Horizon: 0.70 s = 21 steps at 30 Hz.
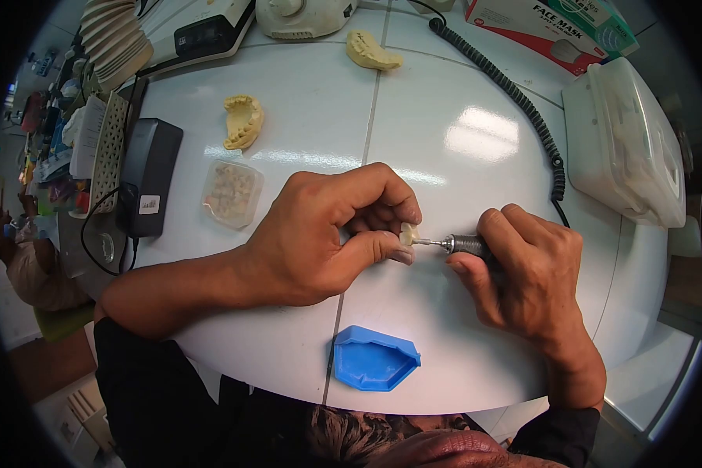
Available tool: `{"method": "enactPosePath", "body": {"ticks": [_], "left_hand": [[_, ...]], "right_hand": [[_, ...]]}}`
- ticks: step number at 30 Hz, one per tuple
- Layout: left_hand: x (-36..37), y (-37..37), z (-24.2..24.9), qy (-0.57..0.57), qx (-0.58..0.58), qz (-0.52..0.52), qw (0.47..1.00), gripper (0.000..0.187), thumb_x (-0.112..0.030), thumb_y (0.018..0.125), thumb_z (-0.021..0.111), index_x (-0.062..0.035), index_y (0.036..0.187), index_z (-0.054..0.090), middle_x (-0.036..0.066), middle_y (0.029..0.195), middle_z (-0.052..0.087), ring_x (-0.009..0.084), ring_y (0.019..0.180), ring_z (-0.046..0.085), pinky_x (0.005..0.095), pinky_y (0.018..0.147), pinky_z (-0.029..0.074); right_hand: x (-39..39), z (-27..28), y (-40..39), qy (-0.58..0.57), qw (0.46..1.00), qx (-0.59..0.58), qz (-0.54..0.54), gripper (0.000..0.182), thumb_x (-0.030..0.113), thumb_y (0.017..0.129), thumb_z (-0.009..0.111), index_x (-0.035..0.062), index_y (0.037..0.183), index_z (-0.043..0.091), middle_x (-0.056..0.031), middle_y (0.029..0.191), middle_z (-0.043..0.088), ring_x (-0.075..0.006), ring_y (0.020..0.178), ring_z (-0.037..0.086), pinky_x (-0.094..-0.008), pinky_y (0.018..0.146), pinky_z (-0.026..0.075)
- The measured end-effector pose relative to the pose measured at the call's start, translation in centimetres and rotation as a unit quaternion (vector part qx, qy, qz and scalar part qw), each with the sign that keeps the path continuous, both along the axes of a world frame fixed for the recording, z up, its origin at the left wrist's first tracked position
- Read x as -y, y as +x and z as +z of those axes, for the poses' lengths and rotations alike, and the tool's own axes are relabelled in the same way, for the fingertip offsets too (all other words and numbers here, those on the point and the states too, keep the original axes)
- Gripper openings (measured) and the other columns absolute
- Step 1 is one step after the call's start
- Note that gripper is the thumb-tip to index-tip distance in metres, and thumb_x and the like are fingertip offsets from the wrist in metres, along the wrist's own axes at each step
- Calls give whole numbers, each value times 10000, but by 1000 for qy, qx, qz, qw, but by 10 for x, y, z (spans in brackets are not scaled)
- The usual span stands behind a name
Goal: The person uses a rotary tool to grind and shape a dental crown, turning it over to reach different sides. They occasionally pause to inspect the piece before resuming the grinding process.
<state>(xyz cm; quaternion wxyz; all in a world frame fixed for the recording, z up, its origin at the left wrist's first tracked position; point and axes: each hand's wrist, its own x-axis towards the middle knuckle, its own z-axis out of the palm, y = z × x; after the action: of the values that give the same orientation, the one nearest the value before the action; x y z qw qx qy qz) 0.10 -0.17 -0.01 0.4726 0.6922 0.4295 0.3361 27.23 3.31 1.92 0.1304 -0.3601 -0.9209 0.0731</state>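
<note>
Between the thumb and fingers of my left hand (pixel 320 234) is pinched a small whitish piece, perhaps a dental crown (pixel 407 232); the fingers partly hide it. My right hand (pixel 530 269) grips a dark rotary handpiece (pixel 469 246), its thin metal bur pointing left and meeting the small piece. Below the hands lies a blue plastic tray (pixel 374 360). Up and left of my left hand sits a clear box of small tooth-coloured pieces (pixel 232 193), with a yellow dental cast (pixel 242 122) just behind it. Another yellow cast (pixel 372 51) rests farther back.
A coiled black cord (pixel 515 93) runs along the right. A lidded plastic container (pixel 624 140) and a face mask box (pixel 550 31) stand at the right and back right. On the left are a black box-shaped device (pixel 150 175) and a ribbed hose (pixel 115 39). A person sits at far left.
</note>
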Motion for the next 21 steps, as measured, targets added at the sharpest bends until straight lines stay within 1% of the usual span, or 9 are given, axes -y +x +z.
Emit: {"method": "enactPosePath", "body": {"ticks": [10,21], "left_hand": [[0,0,-1,2,-3,0,1000,224,102,947,707,44,1158,661,114,1017,761,175,938,798,271,783,607],[0,0,1,12,-15,0,1000,220,78,939,735,33,1145,673,101,1003,765,143,914,766,265,771,589]], "right_hand": [[0,0,0,0,1000,-3,-1,449,457,918,850,94,808,611,-36,652,511,-227,476,533,-371,464,396],[0,0,-1,0,1000,0,-2,453,460,917,849,96,802,603,-37,651,509,-231,478,538,-374,468,402]]}}
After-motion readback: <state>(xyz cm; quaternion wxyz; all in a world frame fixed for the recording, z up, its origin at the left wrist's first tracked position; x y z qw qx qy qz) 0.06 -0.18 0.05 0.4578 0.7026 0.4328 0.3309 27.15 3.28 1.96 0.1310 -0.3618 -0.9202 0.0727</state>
